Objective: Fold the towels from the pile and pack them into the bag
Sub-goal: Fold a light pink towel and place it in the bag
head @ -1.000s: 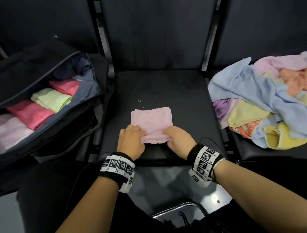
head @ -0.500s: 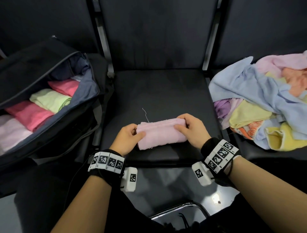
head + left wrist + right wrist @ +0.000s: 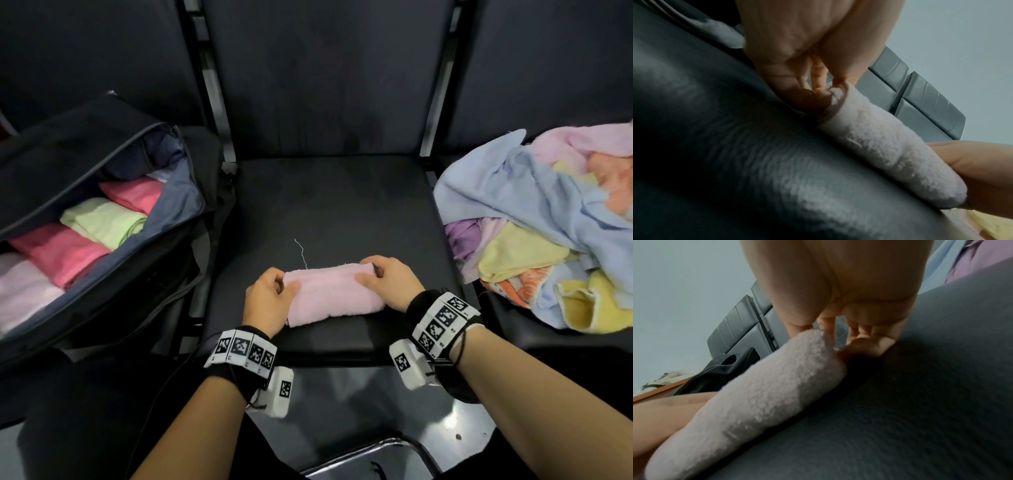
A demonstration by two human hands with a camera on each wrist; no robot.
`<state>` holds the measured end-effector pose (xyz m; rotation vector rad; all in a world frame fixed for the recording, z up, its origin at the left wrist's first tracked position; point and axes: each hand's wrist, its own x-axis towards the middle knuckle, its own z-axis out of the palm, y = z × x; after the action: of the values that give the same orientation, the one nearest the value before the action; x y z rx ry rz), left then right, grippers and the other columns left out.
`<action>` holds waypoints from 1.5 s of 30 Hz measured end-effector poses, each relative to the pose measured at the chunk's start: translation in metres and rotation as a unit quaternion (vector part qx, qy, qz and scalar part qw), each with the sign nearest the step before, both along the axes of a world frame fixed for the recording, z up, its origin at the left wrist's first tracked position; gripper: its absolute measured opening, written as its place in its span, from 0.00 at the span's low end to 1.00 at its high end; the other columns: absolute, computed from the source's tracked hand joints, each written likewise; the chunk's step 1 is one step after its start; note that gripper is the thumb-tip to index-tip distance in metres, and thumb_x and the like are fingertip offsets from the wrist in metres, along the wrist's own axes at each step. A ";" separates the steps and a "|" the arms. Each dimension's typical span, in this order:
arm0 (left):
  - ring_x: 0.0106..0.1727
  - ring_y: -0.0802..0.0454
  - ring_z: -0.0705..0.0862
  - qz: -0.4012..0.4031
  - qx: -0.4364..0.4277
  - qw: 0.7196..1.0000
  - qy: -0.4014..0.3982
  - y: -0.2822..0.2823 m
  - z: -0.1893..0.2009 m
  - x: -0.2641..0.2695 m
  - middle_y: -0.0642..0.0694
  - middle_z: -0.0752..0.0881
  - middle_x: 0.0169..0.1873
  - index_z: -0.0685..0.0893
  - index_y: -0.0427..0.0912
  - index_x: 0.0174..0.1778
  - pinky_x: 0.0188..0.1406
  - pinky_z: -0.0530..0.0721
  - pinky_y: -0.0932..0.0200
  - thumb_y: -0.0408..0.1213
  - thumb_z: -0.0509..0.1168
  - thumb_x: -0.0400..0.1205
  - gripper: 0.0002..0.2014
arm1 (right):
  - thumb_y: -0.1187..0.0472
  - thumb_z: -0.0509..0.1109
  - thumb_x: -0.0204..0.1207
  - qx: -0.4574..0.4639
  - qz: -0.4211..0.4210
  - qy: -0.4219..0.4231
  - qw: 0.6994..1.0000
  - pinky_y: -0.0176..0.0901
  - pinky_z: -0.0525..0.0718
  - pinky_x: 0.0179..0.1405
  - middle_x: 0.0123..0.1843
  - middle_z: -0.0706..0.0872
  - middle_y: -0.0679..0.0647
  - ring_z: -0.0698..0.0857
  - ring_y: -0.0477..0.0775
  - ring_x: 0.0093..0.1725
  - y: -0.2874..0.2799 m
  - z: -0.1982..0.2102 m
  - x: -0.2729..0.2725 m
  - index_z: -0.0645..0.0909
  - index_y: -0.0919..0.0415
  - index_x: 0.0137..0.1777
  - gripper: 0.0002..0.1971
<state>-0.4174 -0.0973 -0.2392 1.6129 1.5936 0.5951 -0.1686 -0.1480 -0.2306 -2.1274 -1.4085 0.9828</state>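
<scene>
A pale pink towel (image 3: 334, 296), folded into a narrow bundle, lies near the front of the middle black seat (image 3: 335, 205). My left hand (image 3: 270, 298) pinches its left end, thumb on top, and the left wrist view shows the fingers curled at the towel (image 3: 879, 146). My right hand (image 3: 387, 284) grips its right end, thumb on top and fingers behind, as the right wrist view confirms on the towel (image 3: 766, 394). The open black bag (image 3: 137, 240) on the left seat holds folded pink, green and pale towels. The loose towel pile (image 3: 548, 222) lies on the right seat.
Black seat backs (image 3: 325, 75) rise behind all three seats. A loose white thread (image 3: 301, 251) trails from the towel's far edge. A chrome chair frame (image 3: 359, 455) and grey floor show below the seat's front edge.
The flat pink towel was folded over away from me into a narrower bundle. Both hands moved from its near edge to its two ends and now hold them.
</scene>
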 end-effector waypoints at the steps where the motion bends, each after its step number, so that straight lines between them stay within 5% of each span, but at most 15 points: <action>1: 0.33 0.51 0.77 0.006 -0.004 1.000 0.003 0.001 -0.001 0.000 0.47 0.82 0.29 0.83 0.44 0.41 0.37 0.78 0.58 0.41 0.72 0.79 0.06 | 0.49 0.72 0.78 -0.010 0.012 -0.005 1.000 0.41 0.76 0.52 0.57 0.84 0.55 0.82 0.53 0.54 0.002 0.002 0.000 0.81 0.52 0.65 0.17; 6: 0.36 0.53 0.82 0.021 -0.044 0.999 0.015 0.001 0.001 0.000 0.52 0.84 0.32 0.80 0.47 0.41 0.32 0.75 0.65 0.43 0.72 0.76 0.07 | 0.51 0.69 0.80 -0.048 0.033 -0.014 0.998 0.36 0.70 0.34 0.55 0.81 0.57 0.80 0.53 0.47 0.006 0.008 -0.001 0.74 0.52 0.52 0.08; 11: 0.45 0.42 0.89 -0.003 -0.096 0.994 0.055 0.000 0.022 0.000 0.47 0.86 0.45 0.77 0.50 0.50 0.45 0.90 0.47 0.42 0.70 0.75 0.11 | 0.55 0.71 0.78 0.011 0.062 -0.003 0.998 0.39 0.70 0.35 0.44 0.79 0.51 0.77 0.51 0.42 -0.006 0.025 -0.005 0.72 0.53 0.44 0.09; 14: 0.63 0.48 0.81 -0.067 -0.020 0.990 0.121 0.000 0.037 -0.001 0.50 0.81 0.60 0.77 0.54 0.66 0.65 0.80 0.51 0.42 0.69 0.72 0.24 | 0.56 0.74 0.75 0.068 0.089 0.020 0.994 0.43 0.74 0.38 0.38 0.79 0.48 0.75 0.47 0.37 -0.013 0.053 -0.010 0.74 0.54 0.45 0.10; 17: 0.72 0.59 0.70 -0.198 -0.014 0.979 0.036 -0.004 0.060 0.011 0.58 0.72 0.71 0.69 0.57 0.79 0.71 0.72 0.60 0.45 0.74 0.67 0.41 | 0.58 0.76 0.73 0.115 0.154 0.019 0.981 0.47 0.78 0.41 0.39 0.82 0.52 0.76 0.47 0.37 -0.016 0.088 -0.024 0.75 0.52 0.46 0.11; 19: 0.66 0.65 0.77 -0.256 -0.048 0.965 -0.011 -0.011 0.072 0.019 0.63 0.78 0.66 0.71 0.64 0.75 0.62 0.77 0.69 0.44 0.77 0.65 0.41 | 0.57 0.75 0.74 0.135 0.211 -0.021 0.968 0.50 0.81 0.46 0.43 0.83 0.51 0.80 0.49 0.41 -0.016 0.111 -0.036 0.74 0.51 0.49 0.12; 22: 0.52 0.68 0.86 -0.277 -0.071 0.957 -0.042 -0.019 0.082 0.022 0.62 0.89 0.48 0.81 0.67 0.54 0.47 0.83 0.71 0.44 0.78 0.64 0.24 | 0.51 0.71 0.76 0.140 0.264 -0.090 0.950 0.53 0.83 0.51 0.48 0.84 0.45 0.83 0.49 0.48 -0.016 0.140 -0.049 0.74 0.46 0.52 0.10; 25: 0.49 0.59 0.89 -0.264 -0.046 0.961 -0.067 -0.022 0.096 0.016 0.54 0.91 0.44 0.86 0.58 0.47 0.52 0.88 0.52 0.47 0.76 0.66 0.14 | 0.47 0.69 0.76 0.173 0.259 -0.088 0.946 0.50 0.84 0.53 0.51 0.86 0.43 0.84 0.45 0.51 -0.016 0.153 -0.055 0.75 0.42 0.56 0.10; 29: 0.53 0.45 0.90 -0.186 -0.011 0.972 -0.140 -0.017 0.116 -0.006 0.42 0.92 0.49 0.87 0.40 0.54 0.55 0.88 0.42 0.44 0.77 0.70 0.19 | 0.51 0.77 0.75 0.222 0.136 0.090 0.961 0.38 0.82 0.61 0.60 0.83 0.41 0.82 0.39 0.60 -0.005 0.153 -0.065 0.72 0.44 0.72 0.27; 32: 0.54 0.48 0.92 -0.123 -0.035 0.954 -0.270 -0.008 0.127 -0.033 0.42 0.93 0.52 0.87 0.40 0.61 0.45 0.91 0.53 0.33 0.76 0.77 0.16 | 0.53 0.80 0.73 0.154 0.127 0.205 0.958 0.47 0.86 0.63 0.64 0.85 0.45 0.85 0.44 0.62 0.007 0.150 -0.082 0.72 0.51 0.74 0.30; 35: 0.61 0.45 0.90 -0.082 -0.041 0.936 -0.341 0.002 0.137 -0.061 0.43 0.91 0.58 0.85 0.43 0.67 0.58 0.88 0.47 0.36 0.76 0.75 0.22 | 0.56 0.80 0.74 0.117 0.160 0.262 0.944 0.49 0.88 0.61 0.64 0.88 0.47 0.88 0.46 0.62 0.022 0.148 -0.111 0.76 0.54 0.71 0.27; 38: 0.62 0.43 0.89 -0.051 -0.034 0.928 -0.368 0.012 0.145 -0.089 0.41 0.91 0.59 0.84 0.41 0.68 0.60 0.88 0.44 0.37 0.76 0.76 0.23 | 0.59 0.78 0.75 0.133 0.169 0.276 0.937 0.48 0.89 0.57 0.61 0.90 0.50 0.89 0.49 0.59 0.044 0.156 -0.146 0.79 0.57 0.69 0.23; 45: 0.57 0.47 0.91 0.027 -0.005 0.928 -0.371 0.045 0.156 -0.171 0.45 0.92 0.55 0.86 0.43 0.63 0.49 0.90 0.58 0.34 0.73 0.81 0.14 | 0.63 0.77 0.76 0.127 0.211 0.259 0.934 0.59 0.88 0.61 0.59 0.90 0.54 0.90 0.52 0.57 0.105 0.171 -0.237 0.80 0.62 0.66 0.19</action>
<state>-0.5886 -0.0520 -0.0828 1.1248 1.0619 1.0696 -0.4054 -0.0428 -0.0592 -1.2714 -1.6229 1.3121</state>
